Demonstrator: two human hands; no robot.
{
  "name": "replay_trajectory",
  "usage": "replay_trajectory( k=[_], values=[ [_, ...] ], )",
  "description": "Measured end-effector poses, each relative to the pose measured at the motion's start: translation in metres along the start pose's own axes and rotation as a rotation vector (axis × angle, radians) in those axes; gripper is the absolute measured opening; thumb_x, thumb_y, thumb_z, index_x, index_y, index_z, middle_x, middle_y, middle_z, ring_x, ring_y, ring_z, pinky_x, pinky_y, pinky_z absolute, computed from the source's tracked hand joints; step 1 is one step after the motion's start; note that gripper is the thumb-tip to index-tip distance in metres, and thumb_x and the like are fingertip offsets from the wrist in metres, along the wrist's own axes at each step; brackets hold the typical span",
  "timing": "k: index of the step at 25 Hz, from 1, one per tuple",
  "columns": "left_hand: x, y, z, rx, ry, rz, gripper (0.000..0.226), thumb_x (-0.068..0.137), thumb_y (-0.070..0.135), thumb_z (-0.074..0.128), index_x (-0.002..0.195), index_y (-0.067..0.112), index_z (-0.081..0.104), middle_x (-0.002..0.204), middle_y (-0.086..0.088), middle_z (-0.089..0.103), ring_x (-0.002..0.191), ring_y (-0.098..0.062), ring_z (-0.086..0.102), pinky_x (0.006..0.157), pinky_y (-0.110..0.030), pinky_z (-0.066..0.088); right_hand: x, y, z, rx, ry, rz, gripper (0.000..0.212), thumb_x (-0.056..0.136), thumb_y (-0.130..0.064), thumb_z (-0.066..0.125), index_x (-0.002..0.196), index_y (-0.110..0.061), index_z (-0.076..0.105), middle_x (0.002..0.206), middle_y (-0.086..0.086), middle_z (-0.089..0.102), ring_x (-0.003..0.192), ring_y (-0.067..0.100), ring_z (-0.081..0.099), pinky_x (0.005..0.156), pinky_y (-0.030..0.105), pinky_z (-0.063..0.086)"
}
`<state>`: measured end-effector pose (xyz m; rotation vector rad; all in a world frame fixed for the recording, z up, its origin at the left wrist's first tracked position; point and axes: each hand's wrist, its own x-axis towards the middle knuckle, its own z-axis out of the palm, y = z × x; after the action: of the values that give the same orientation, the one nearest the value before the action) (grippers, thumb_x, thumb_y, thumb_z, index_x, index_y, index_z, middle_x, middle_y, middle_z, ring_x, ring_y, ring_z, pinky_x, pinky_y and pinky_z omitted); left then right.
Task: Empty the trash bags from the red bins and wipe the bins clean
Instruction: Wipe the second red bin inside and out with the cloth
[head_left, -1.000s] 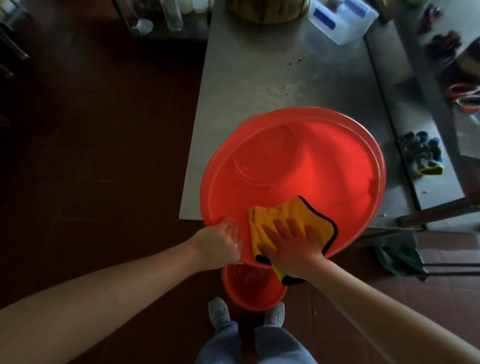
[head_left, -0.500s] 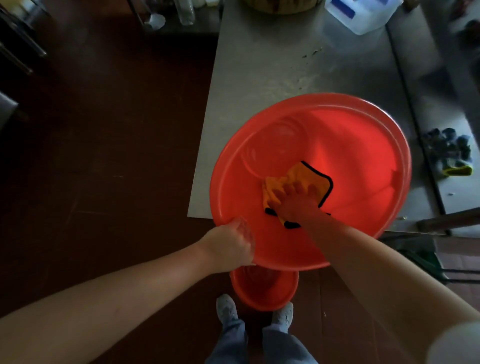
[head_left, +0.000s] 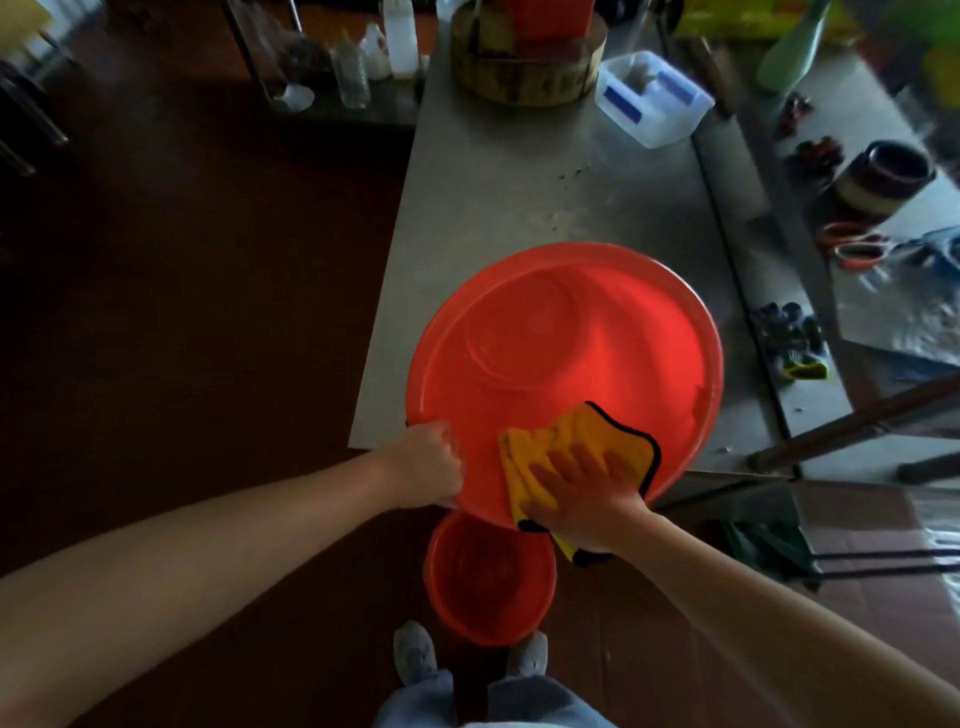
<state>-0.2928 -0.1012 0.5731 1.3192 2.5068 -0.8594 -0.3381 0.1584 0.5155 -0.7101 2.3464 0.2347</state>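
Observation:
A large red bin (head_left: 566, 353) rests tilted toward me on the near end of a steel table (head_left: 498, 187), its open inside facing up. My left hand (head_left: 428, 462) grips the bin's near-left rim. My right hand (head_left: 582, 493) presses a yellow cloth with black edging (head_left: 597, 431) flat against the bin's near inner wall, close to the rim. A smaller red bin (head_left: 488, 577) stands on the floor below, between the table and my feet, and looks empty inside.
At the table's far end stand a round wooden block (head_left: 524, 67) and a clear plastic box (head_left: 654, 98). A second table on the right carries gloves (head_left: 792, 343), scissors (head_left: 857, 244) and a bowl (head_left: 883, 179). Bottles (head_left: 358, 57) sit on a low shelf at the far left. Dark floor lies to the left.
My right hand has drawn the cloth back from deep in the bin to the near inner wall by the rim. My left hand keeps its grip on the rim.

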Motion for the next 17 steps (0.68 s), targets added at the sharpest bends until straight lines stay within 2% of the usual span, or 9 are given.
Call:
replay_trajectory(
  k=[3, 6, 9, 12, 13, 14, 15, 17],
  values=[
    [-0.011, -0.026, -0.003, -0.004, 0.033, -0.028, 0.061, 0.1, 0.056, 0.029, 0.097, 0.012, 0.07, 0.1, -0.008, 0.073, 0.094, -0.027, 0.069, 0.099, -0.042, 0.047, -0.025, 0.005, -0.012, -0.109, 0.051, -0.1, 0.09, 0.08, -0.088, 0.028, 0.156, -0.047, 0.002, 0.168, -0.007, 0.008, 0.154, 0.026, 0.005, 0.117, 0.058, 0.007],
    [-0.027, -0.058, 0.002, 0.003, 0.06, -0.07, 0.041, 0.099, 0.04, 0.037, 0.099, 0.017, 0.071, 0.098, -0.002, 0.072, 0.097, -0.024, 0.065, 0.108, -0.044, 0.035, -0.034, 0.008, -0.024, -0.248, 0.156, -0.192, 0.087, 0.085, -0.065, 0.056, 0.156, -0.042, 0.01, 0.163, -0.005, 0.023, 0.15, 0.029, 0.022, 0.115, 0.054, 0.02],
    [-0.044, -0.086, 0.007, 0.013, -0.017, -0.153, 0.035, 0.099, 0.029, 0.037, 0.113, 0.019, 0.068, 0.113, -0.001, 0.068, 0.121, -0.028, 0.054, 0.12, -0.051, 0.015, -0.034, 0.007, -0.039, -0.337, 0.226, -0.219, 0.077, 0.088, -0.05, 0.061, 0.154, -0.039, 0.022, 0.154, -0.004, 0.038, 0.141, 0.029, 0.035, 0.11, 0.05, 0.029],
    [-0.045, -0.081, -0.002, -0.015, -0.135, -0.269, 0.034, 0.098, 0.027, 0.048, 0.123, 0.015, 0.066, 0.126, -0.009, 0.066, 0.134, -0.034, 0.044, 0.119, -0.062, -0.012, -0.033, 0.001, -0.049, -0.355, 0.243, -0.194, 0.071, 0.088, -0.046, 0.062, 0.151, -0.037, 0.029, 0.146, -0.004, 0.047, 0.135, 0.03, 0.042, 0.105, 0.05, 0.033],
    [-0.039, -0.067, -0.005, -0.047, -0.172, -0.285, 0.038, 0.095, 0.032, 0.052, 0.127, 0.014, 0.065, 0.129, -0.012, 0.064, 0.136, -0.037, 0.043, 0.117, -0.066, -0.013, -0.032, -0.002, -0.05, -0.351, 0.235, -0.19, 0.071, 0.089, -0.045, 0.062, 0.151, -0.037, 0.029, 0.145, -0.004, 0.048, 0.134, 0.03, 0.042, 0.104, 0.05, 0.033],
    [-0.031, -0.048, -0.007, -0.08, -0.21, -0.294, 0.049, 0.093, 0.043, 0.056, 0.133, 0.014, 0.062, 0.133, -0.013, 0.062, 0.137, -0.038, 0.042, 0.117, -0.068, -0.007, -0.03, -0.005, -0.049, -0.344, 0.237, -0.187, 0.072, 0.089, -0.043, 0.063, 0.151, -0.037, 0.028, 0.146, -0.003, 0.048, 0.135, 0.031, 0.042, 0.103, 0.051, 0.032],
    [-0.021, -0.027, -0.009, -0.123, -0.225, -0.305, 0.062, 0.092, 0.052, 0.057, 0.14, 0.014, 0.055, 0.137, -0.013, 0.059, 0.138, -0.038, 0.042, 0.118, -0.066, -0.001, -0.029, -0.008, -0.048, -0.334, 0.246, -0.184, 0.073, 0.088, -0.043, 0.064, 0.152, -0.037, 0.028, 0.147, -0.003, 0.047, 0.135, 0.031, 0.042, 0.103, 0.051, 0.032],
    [0.0, 0.01, -0.011, -0.307, -0.201, -0.38, 0.073, 0.094, 0.055, 0.053, 0.15, 0.009, 0.04, 0.146, -0.014, 0.05, 0.139, -0.035, 0.041, 0.121, -0.056, 0.01, -0.025, -0.015, -0.047, -0.285, 0.25, -0.172, 0.077, 0.086, -0.046, 0.066, 0.151, -0.037, 0.027, 0.147, -0.004, 0.047, 0.135, 0.03, 0.043, 0.102, 0.05, 0.033]
  ],
)
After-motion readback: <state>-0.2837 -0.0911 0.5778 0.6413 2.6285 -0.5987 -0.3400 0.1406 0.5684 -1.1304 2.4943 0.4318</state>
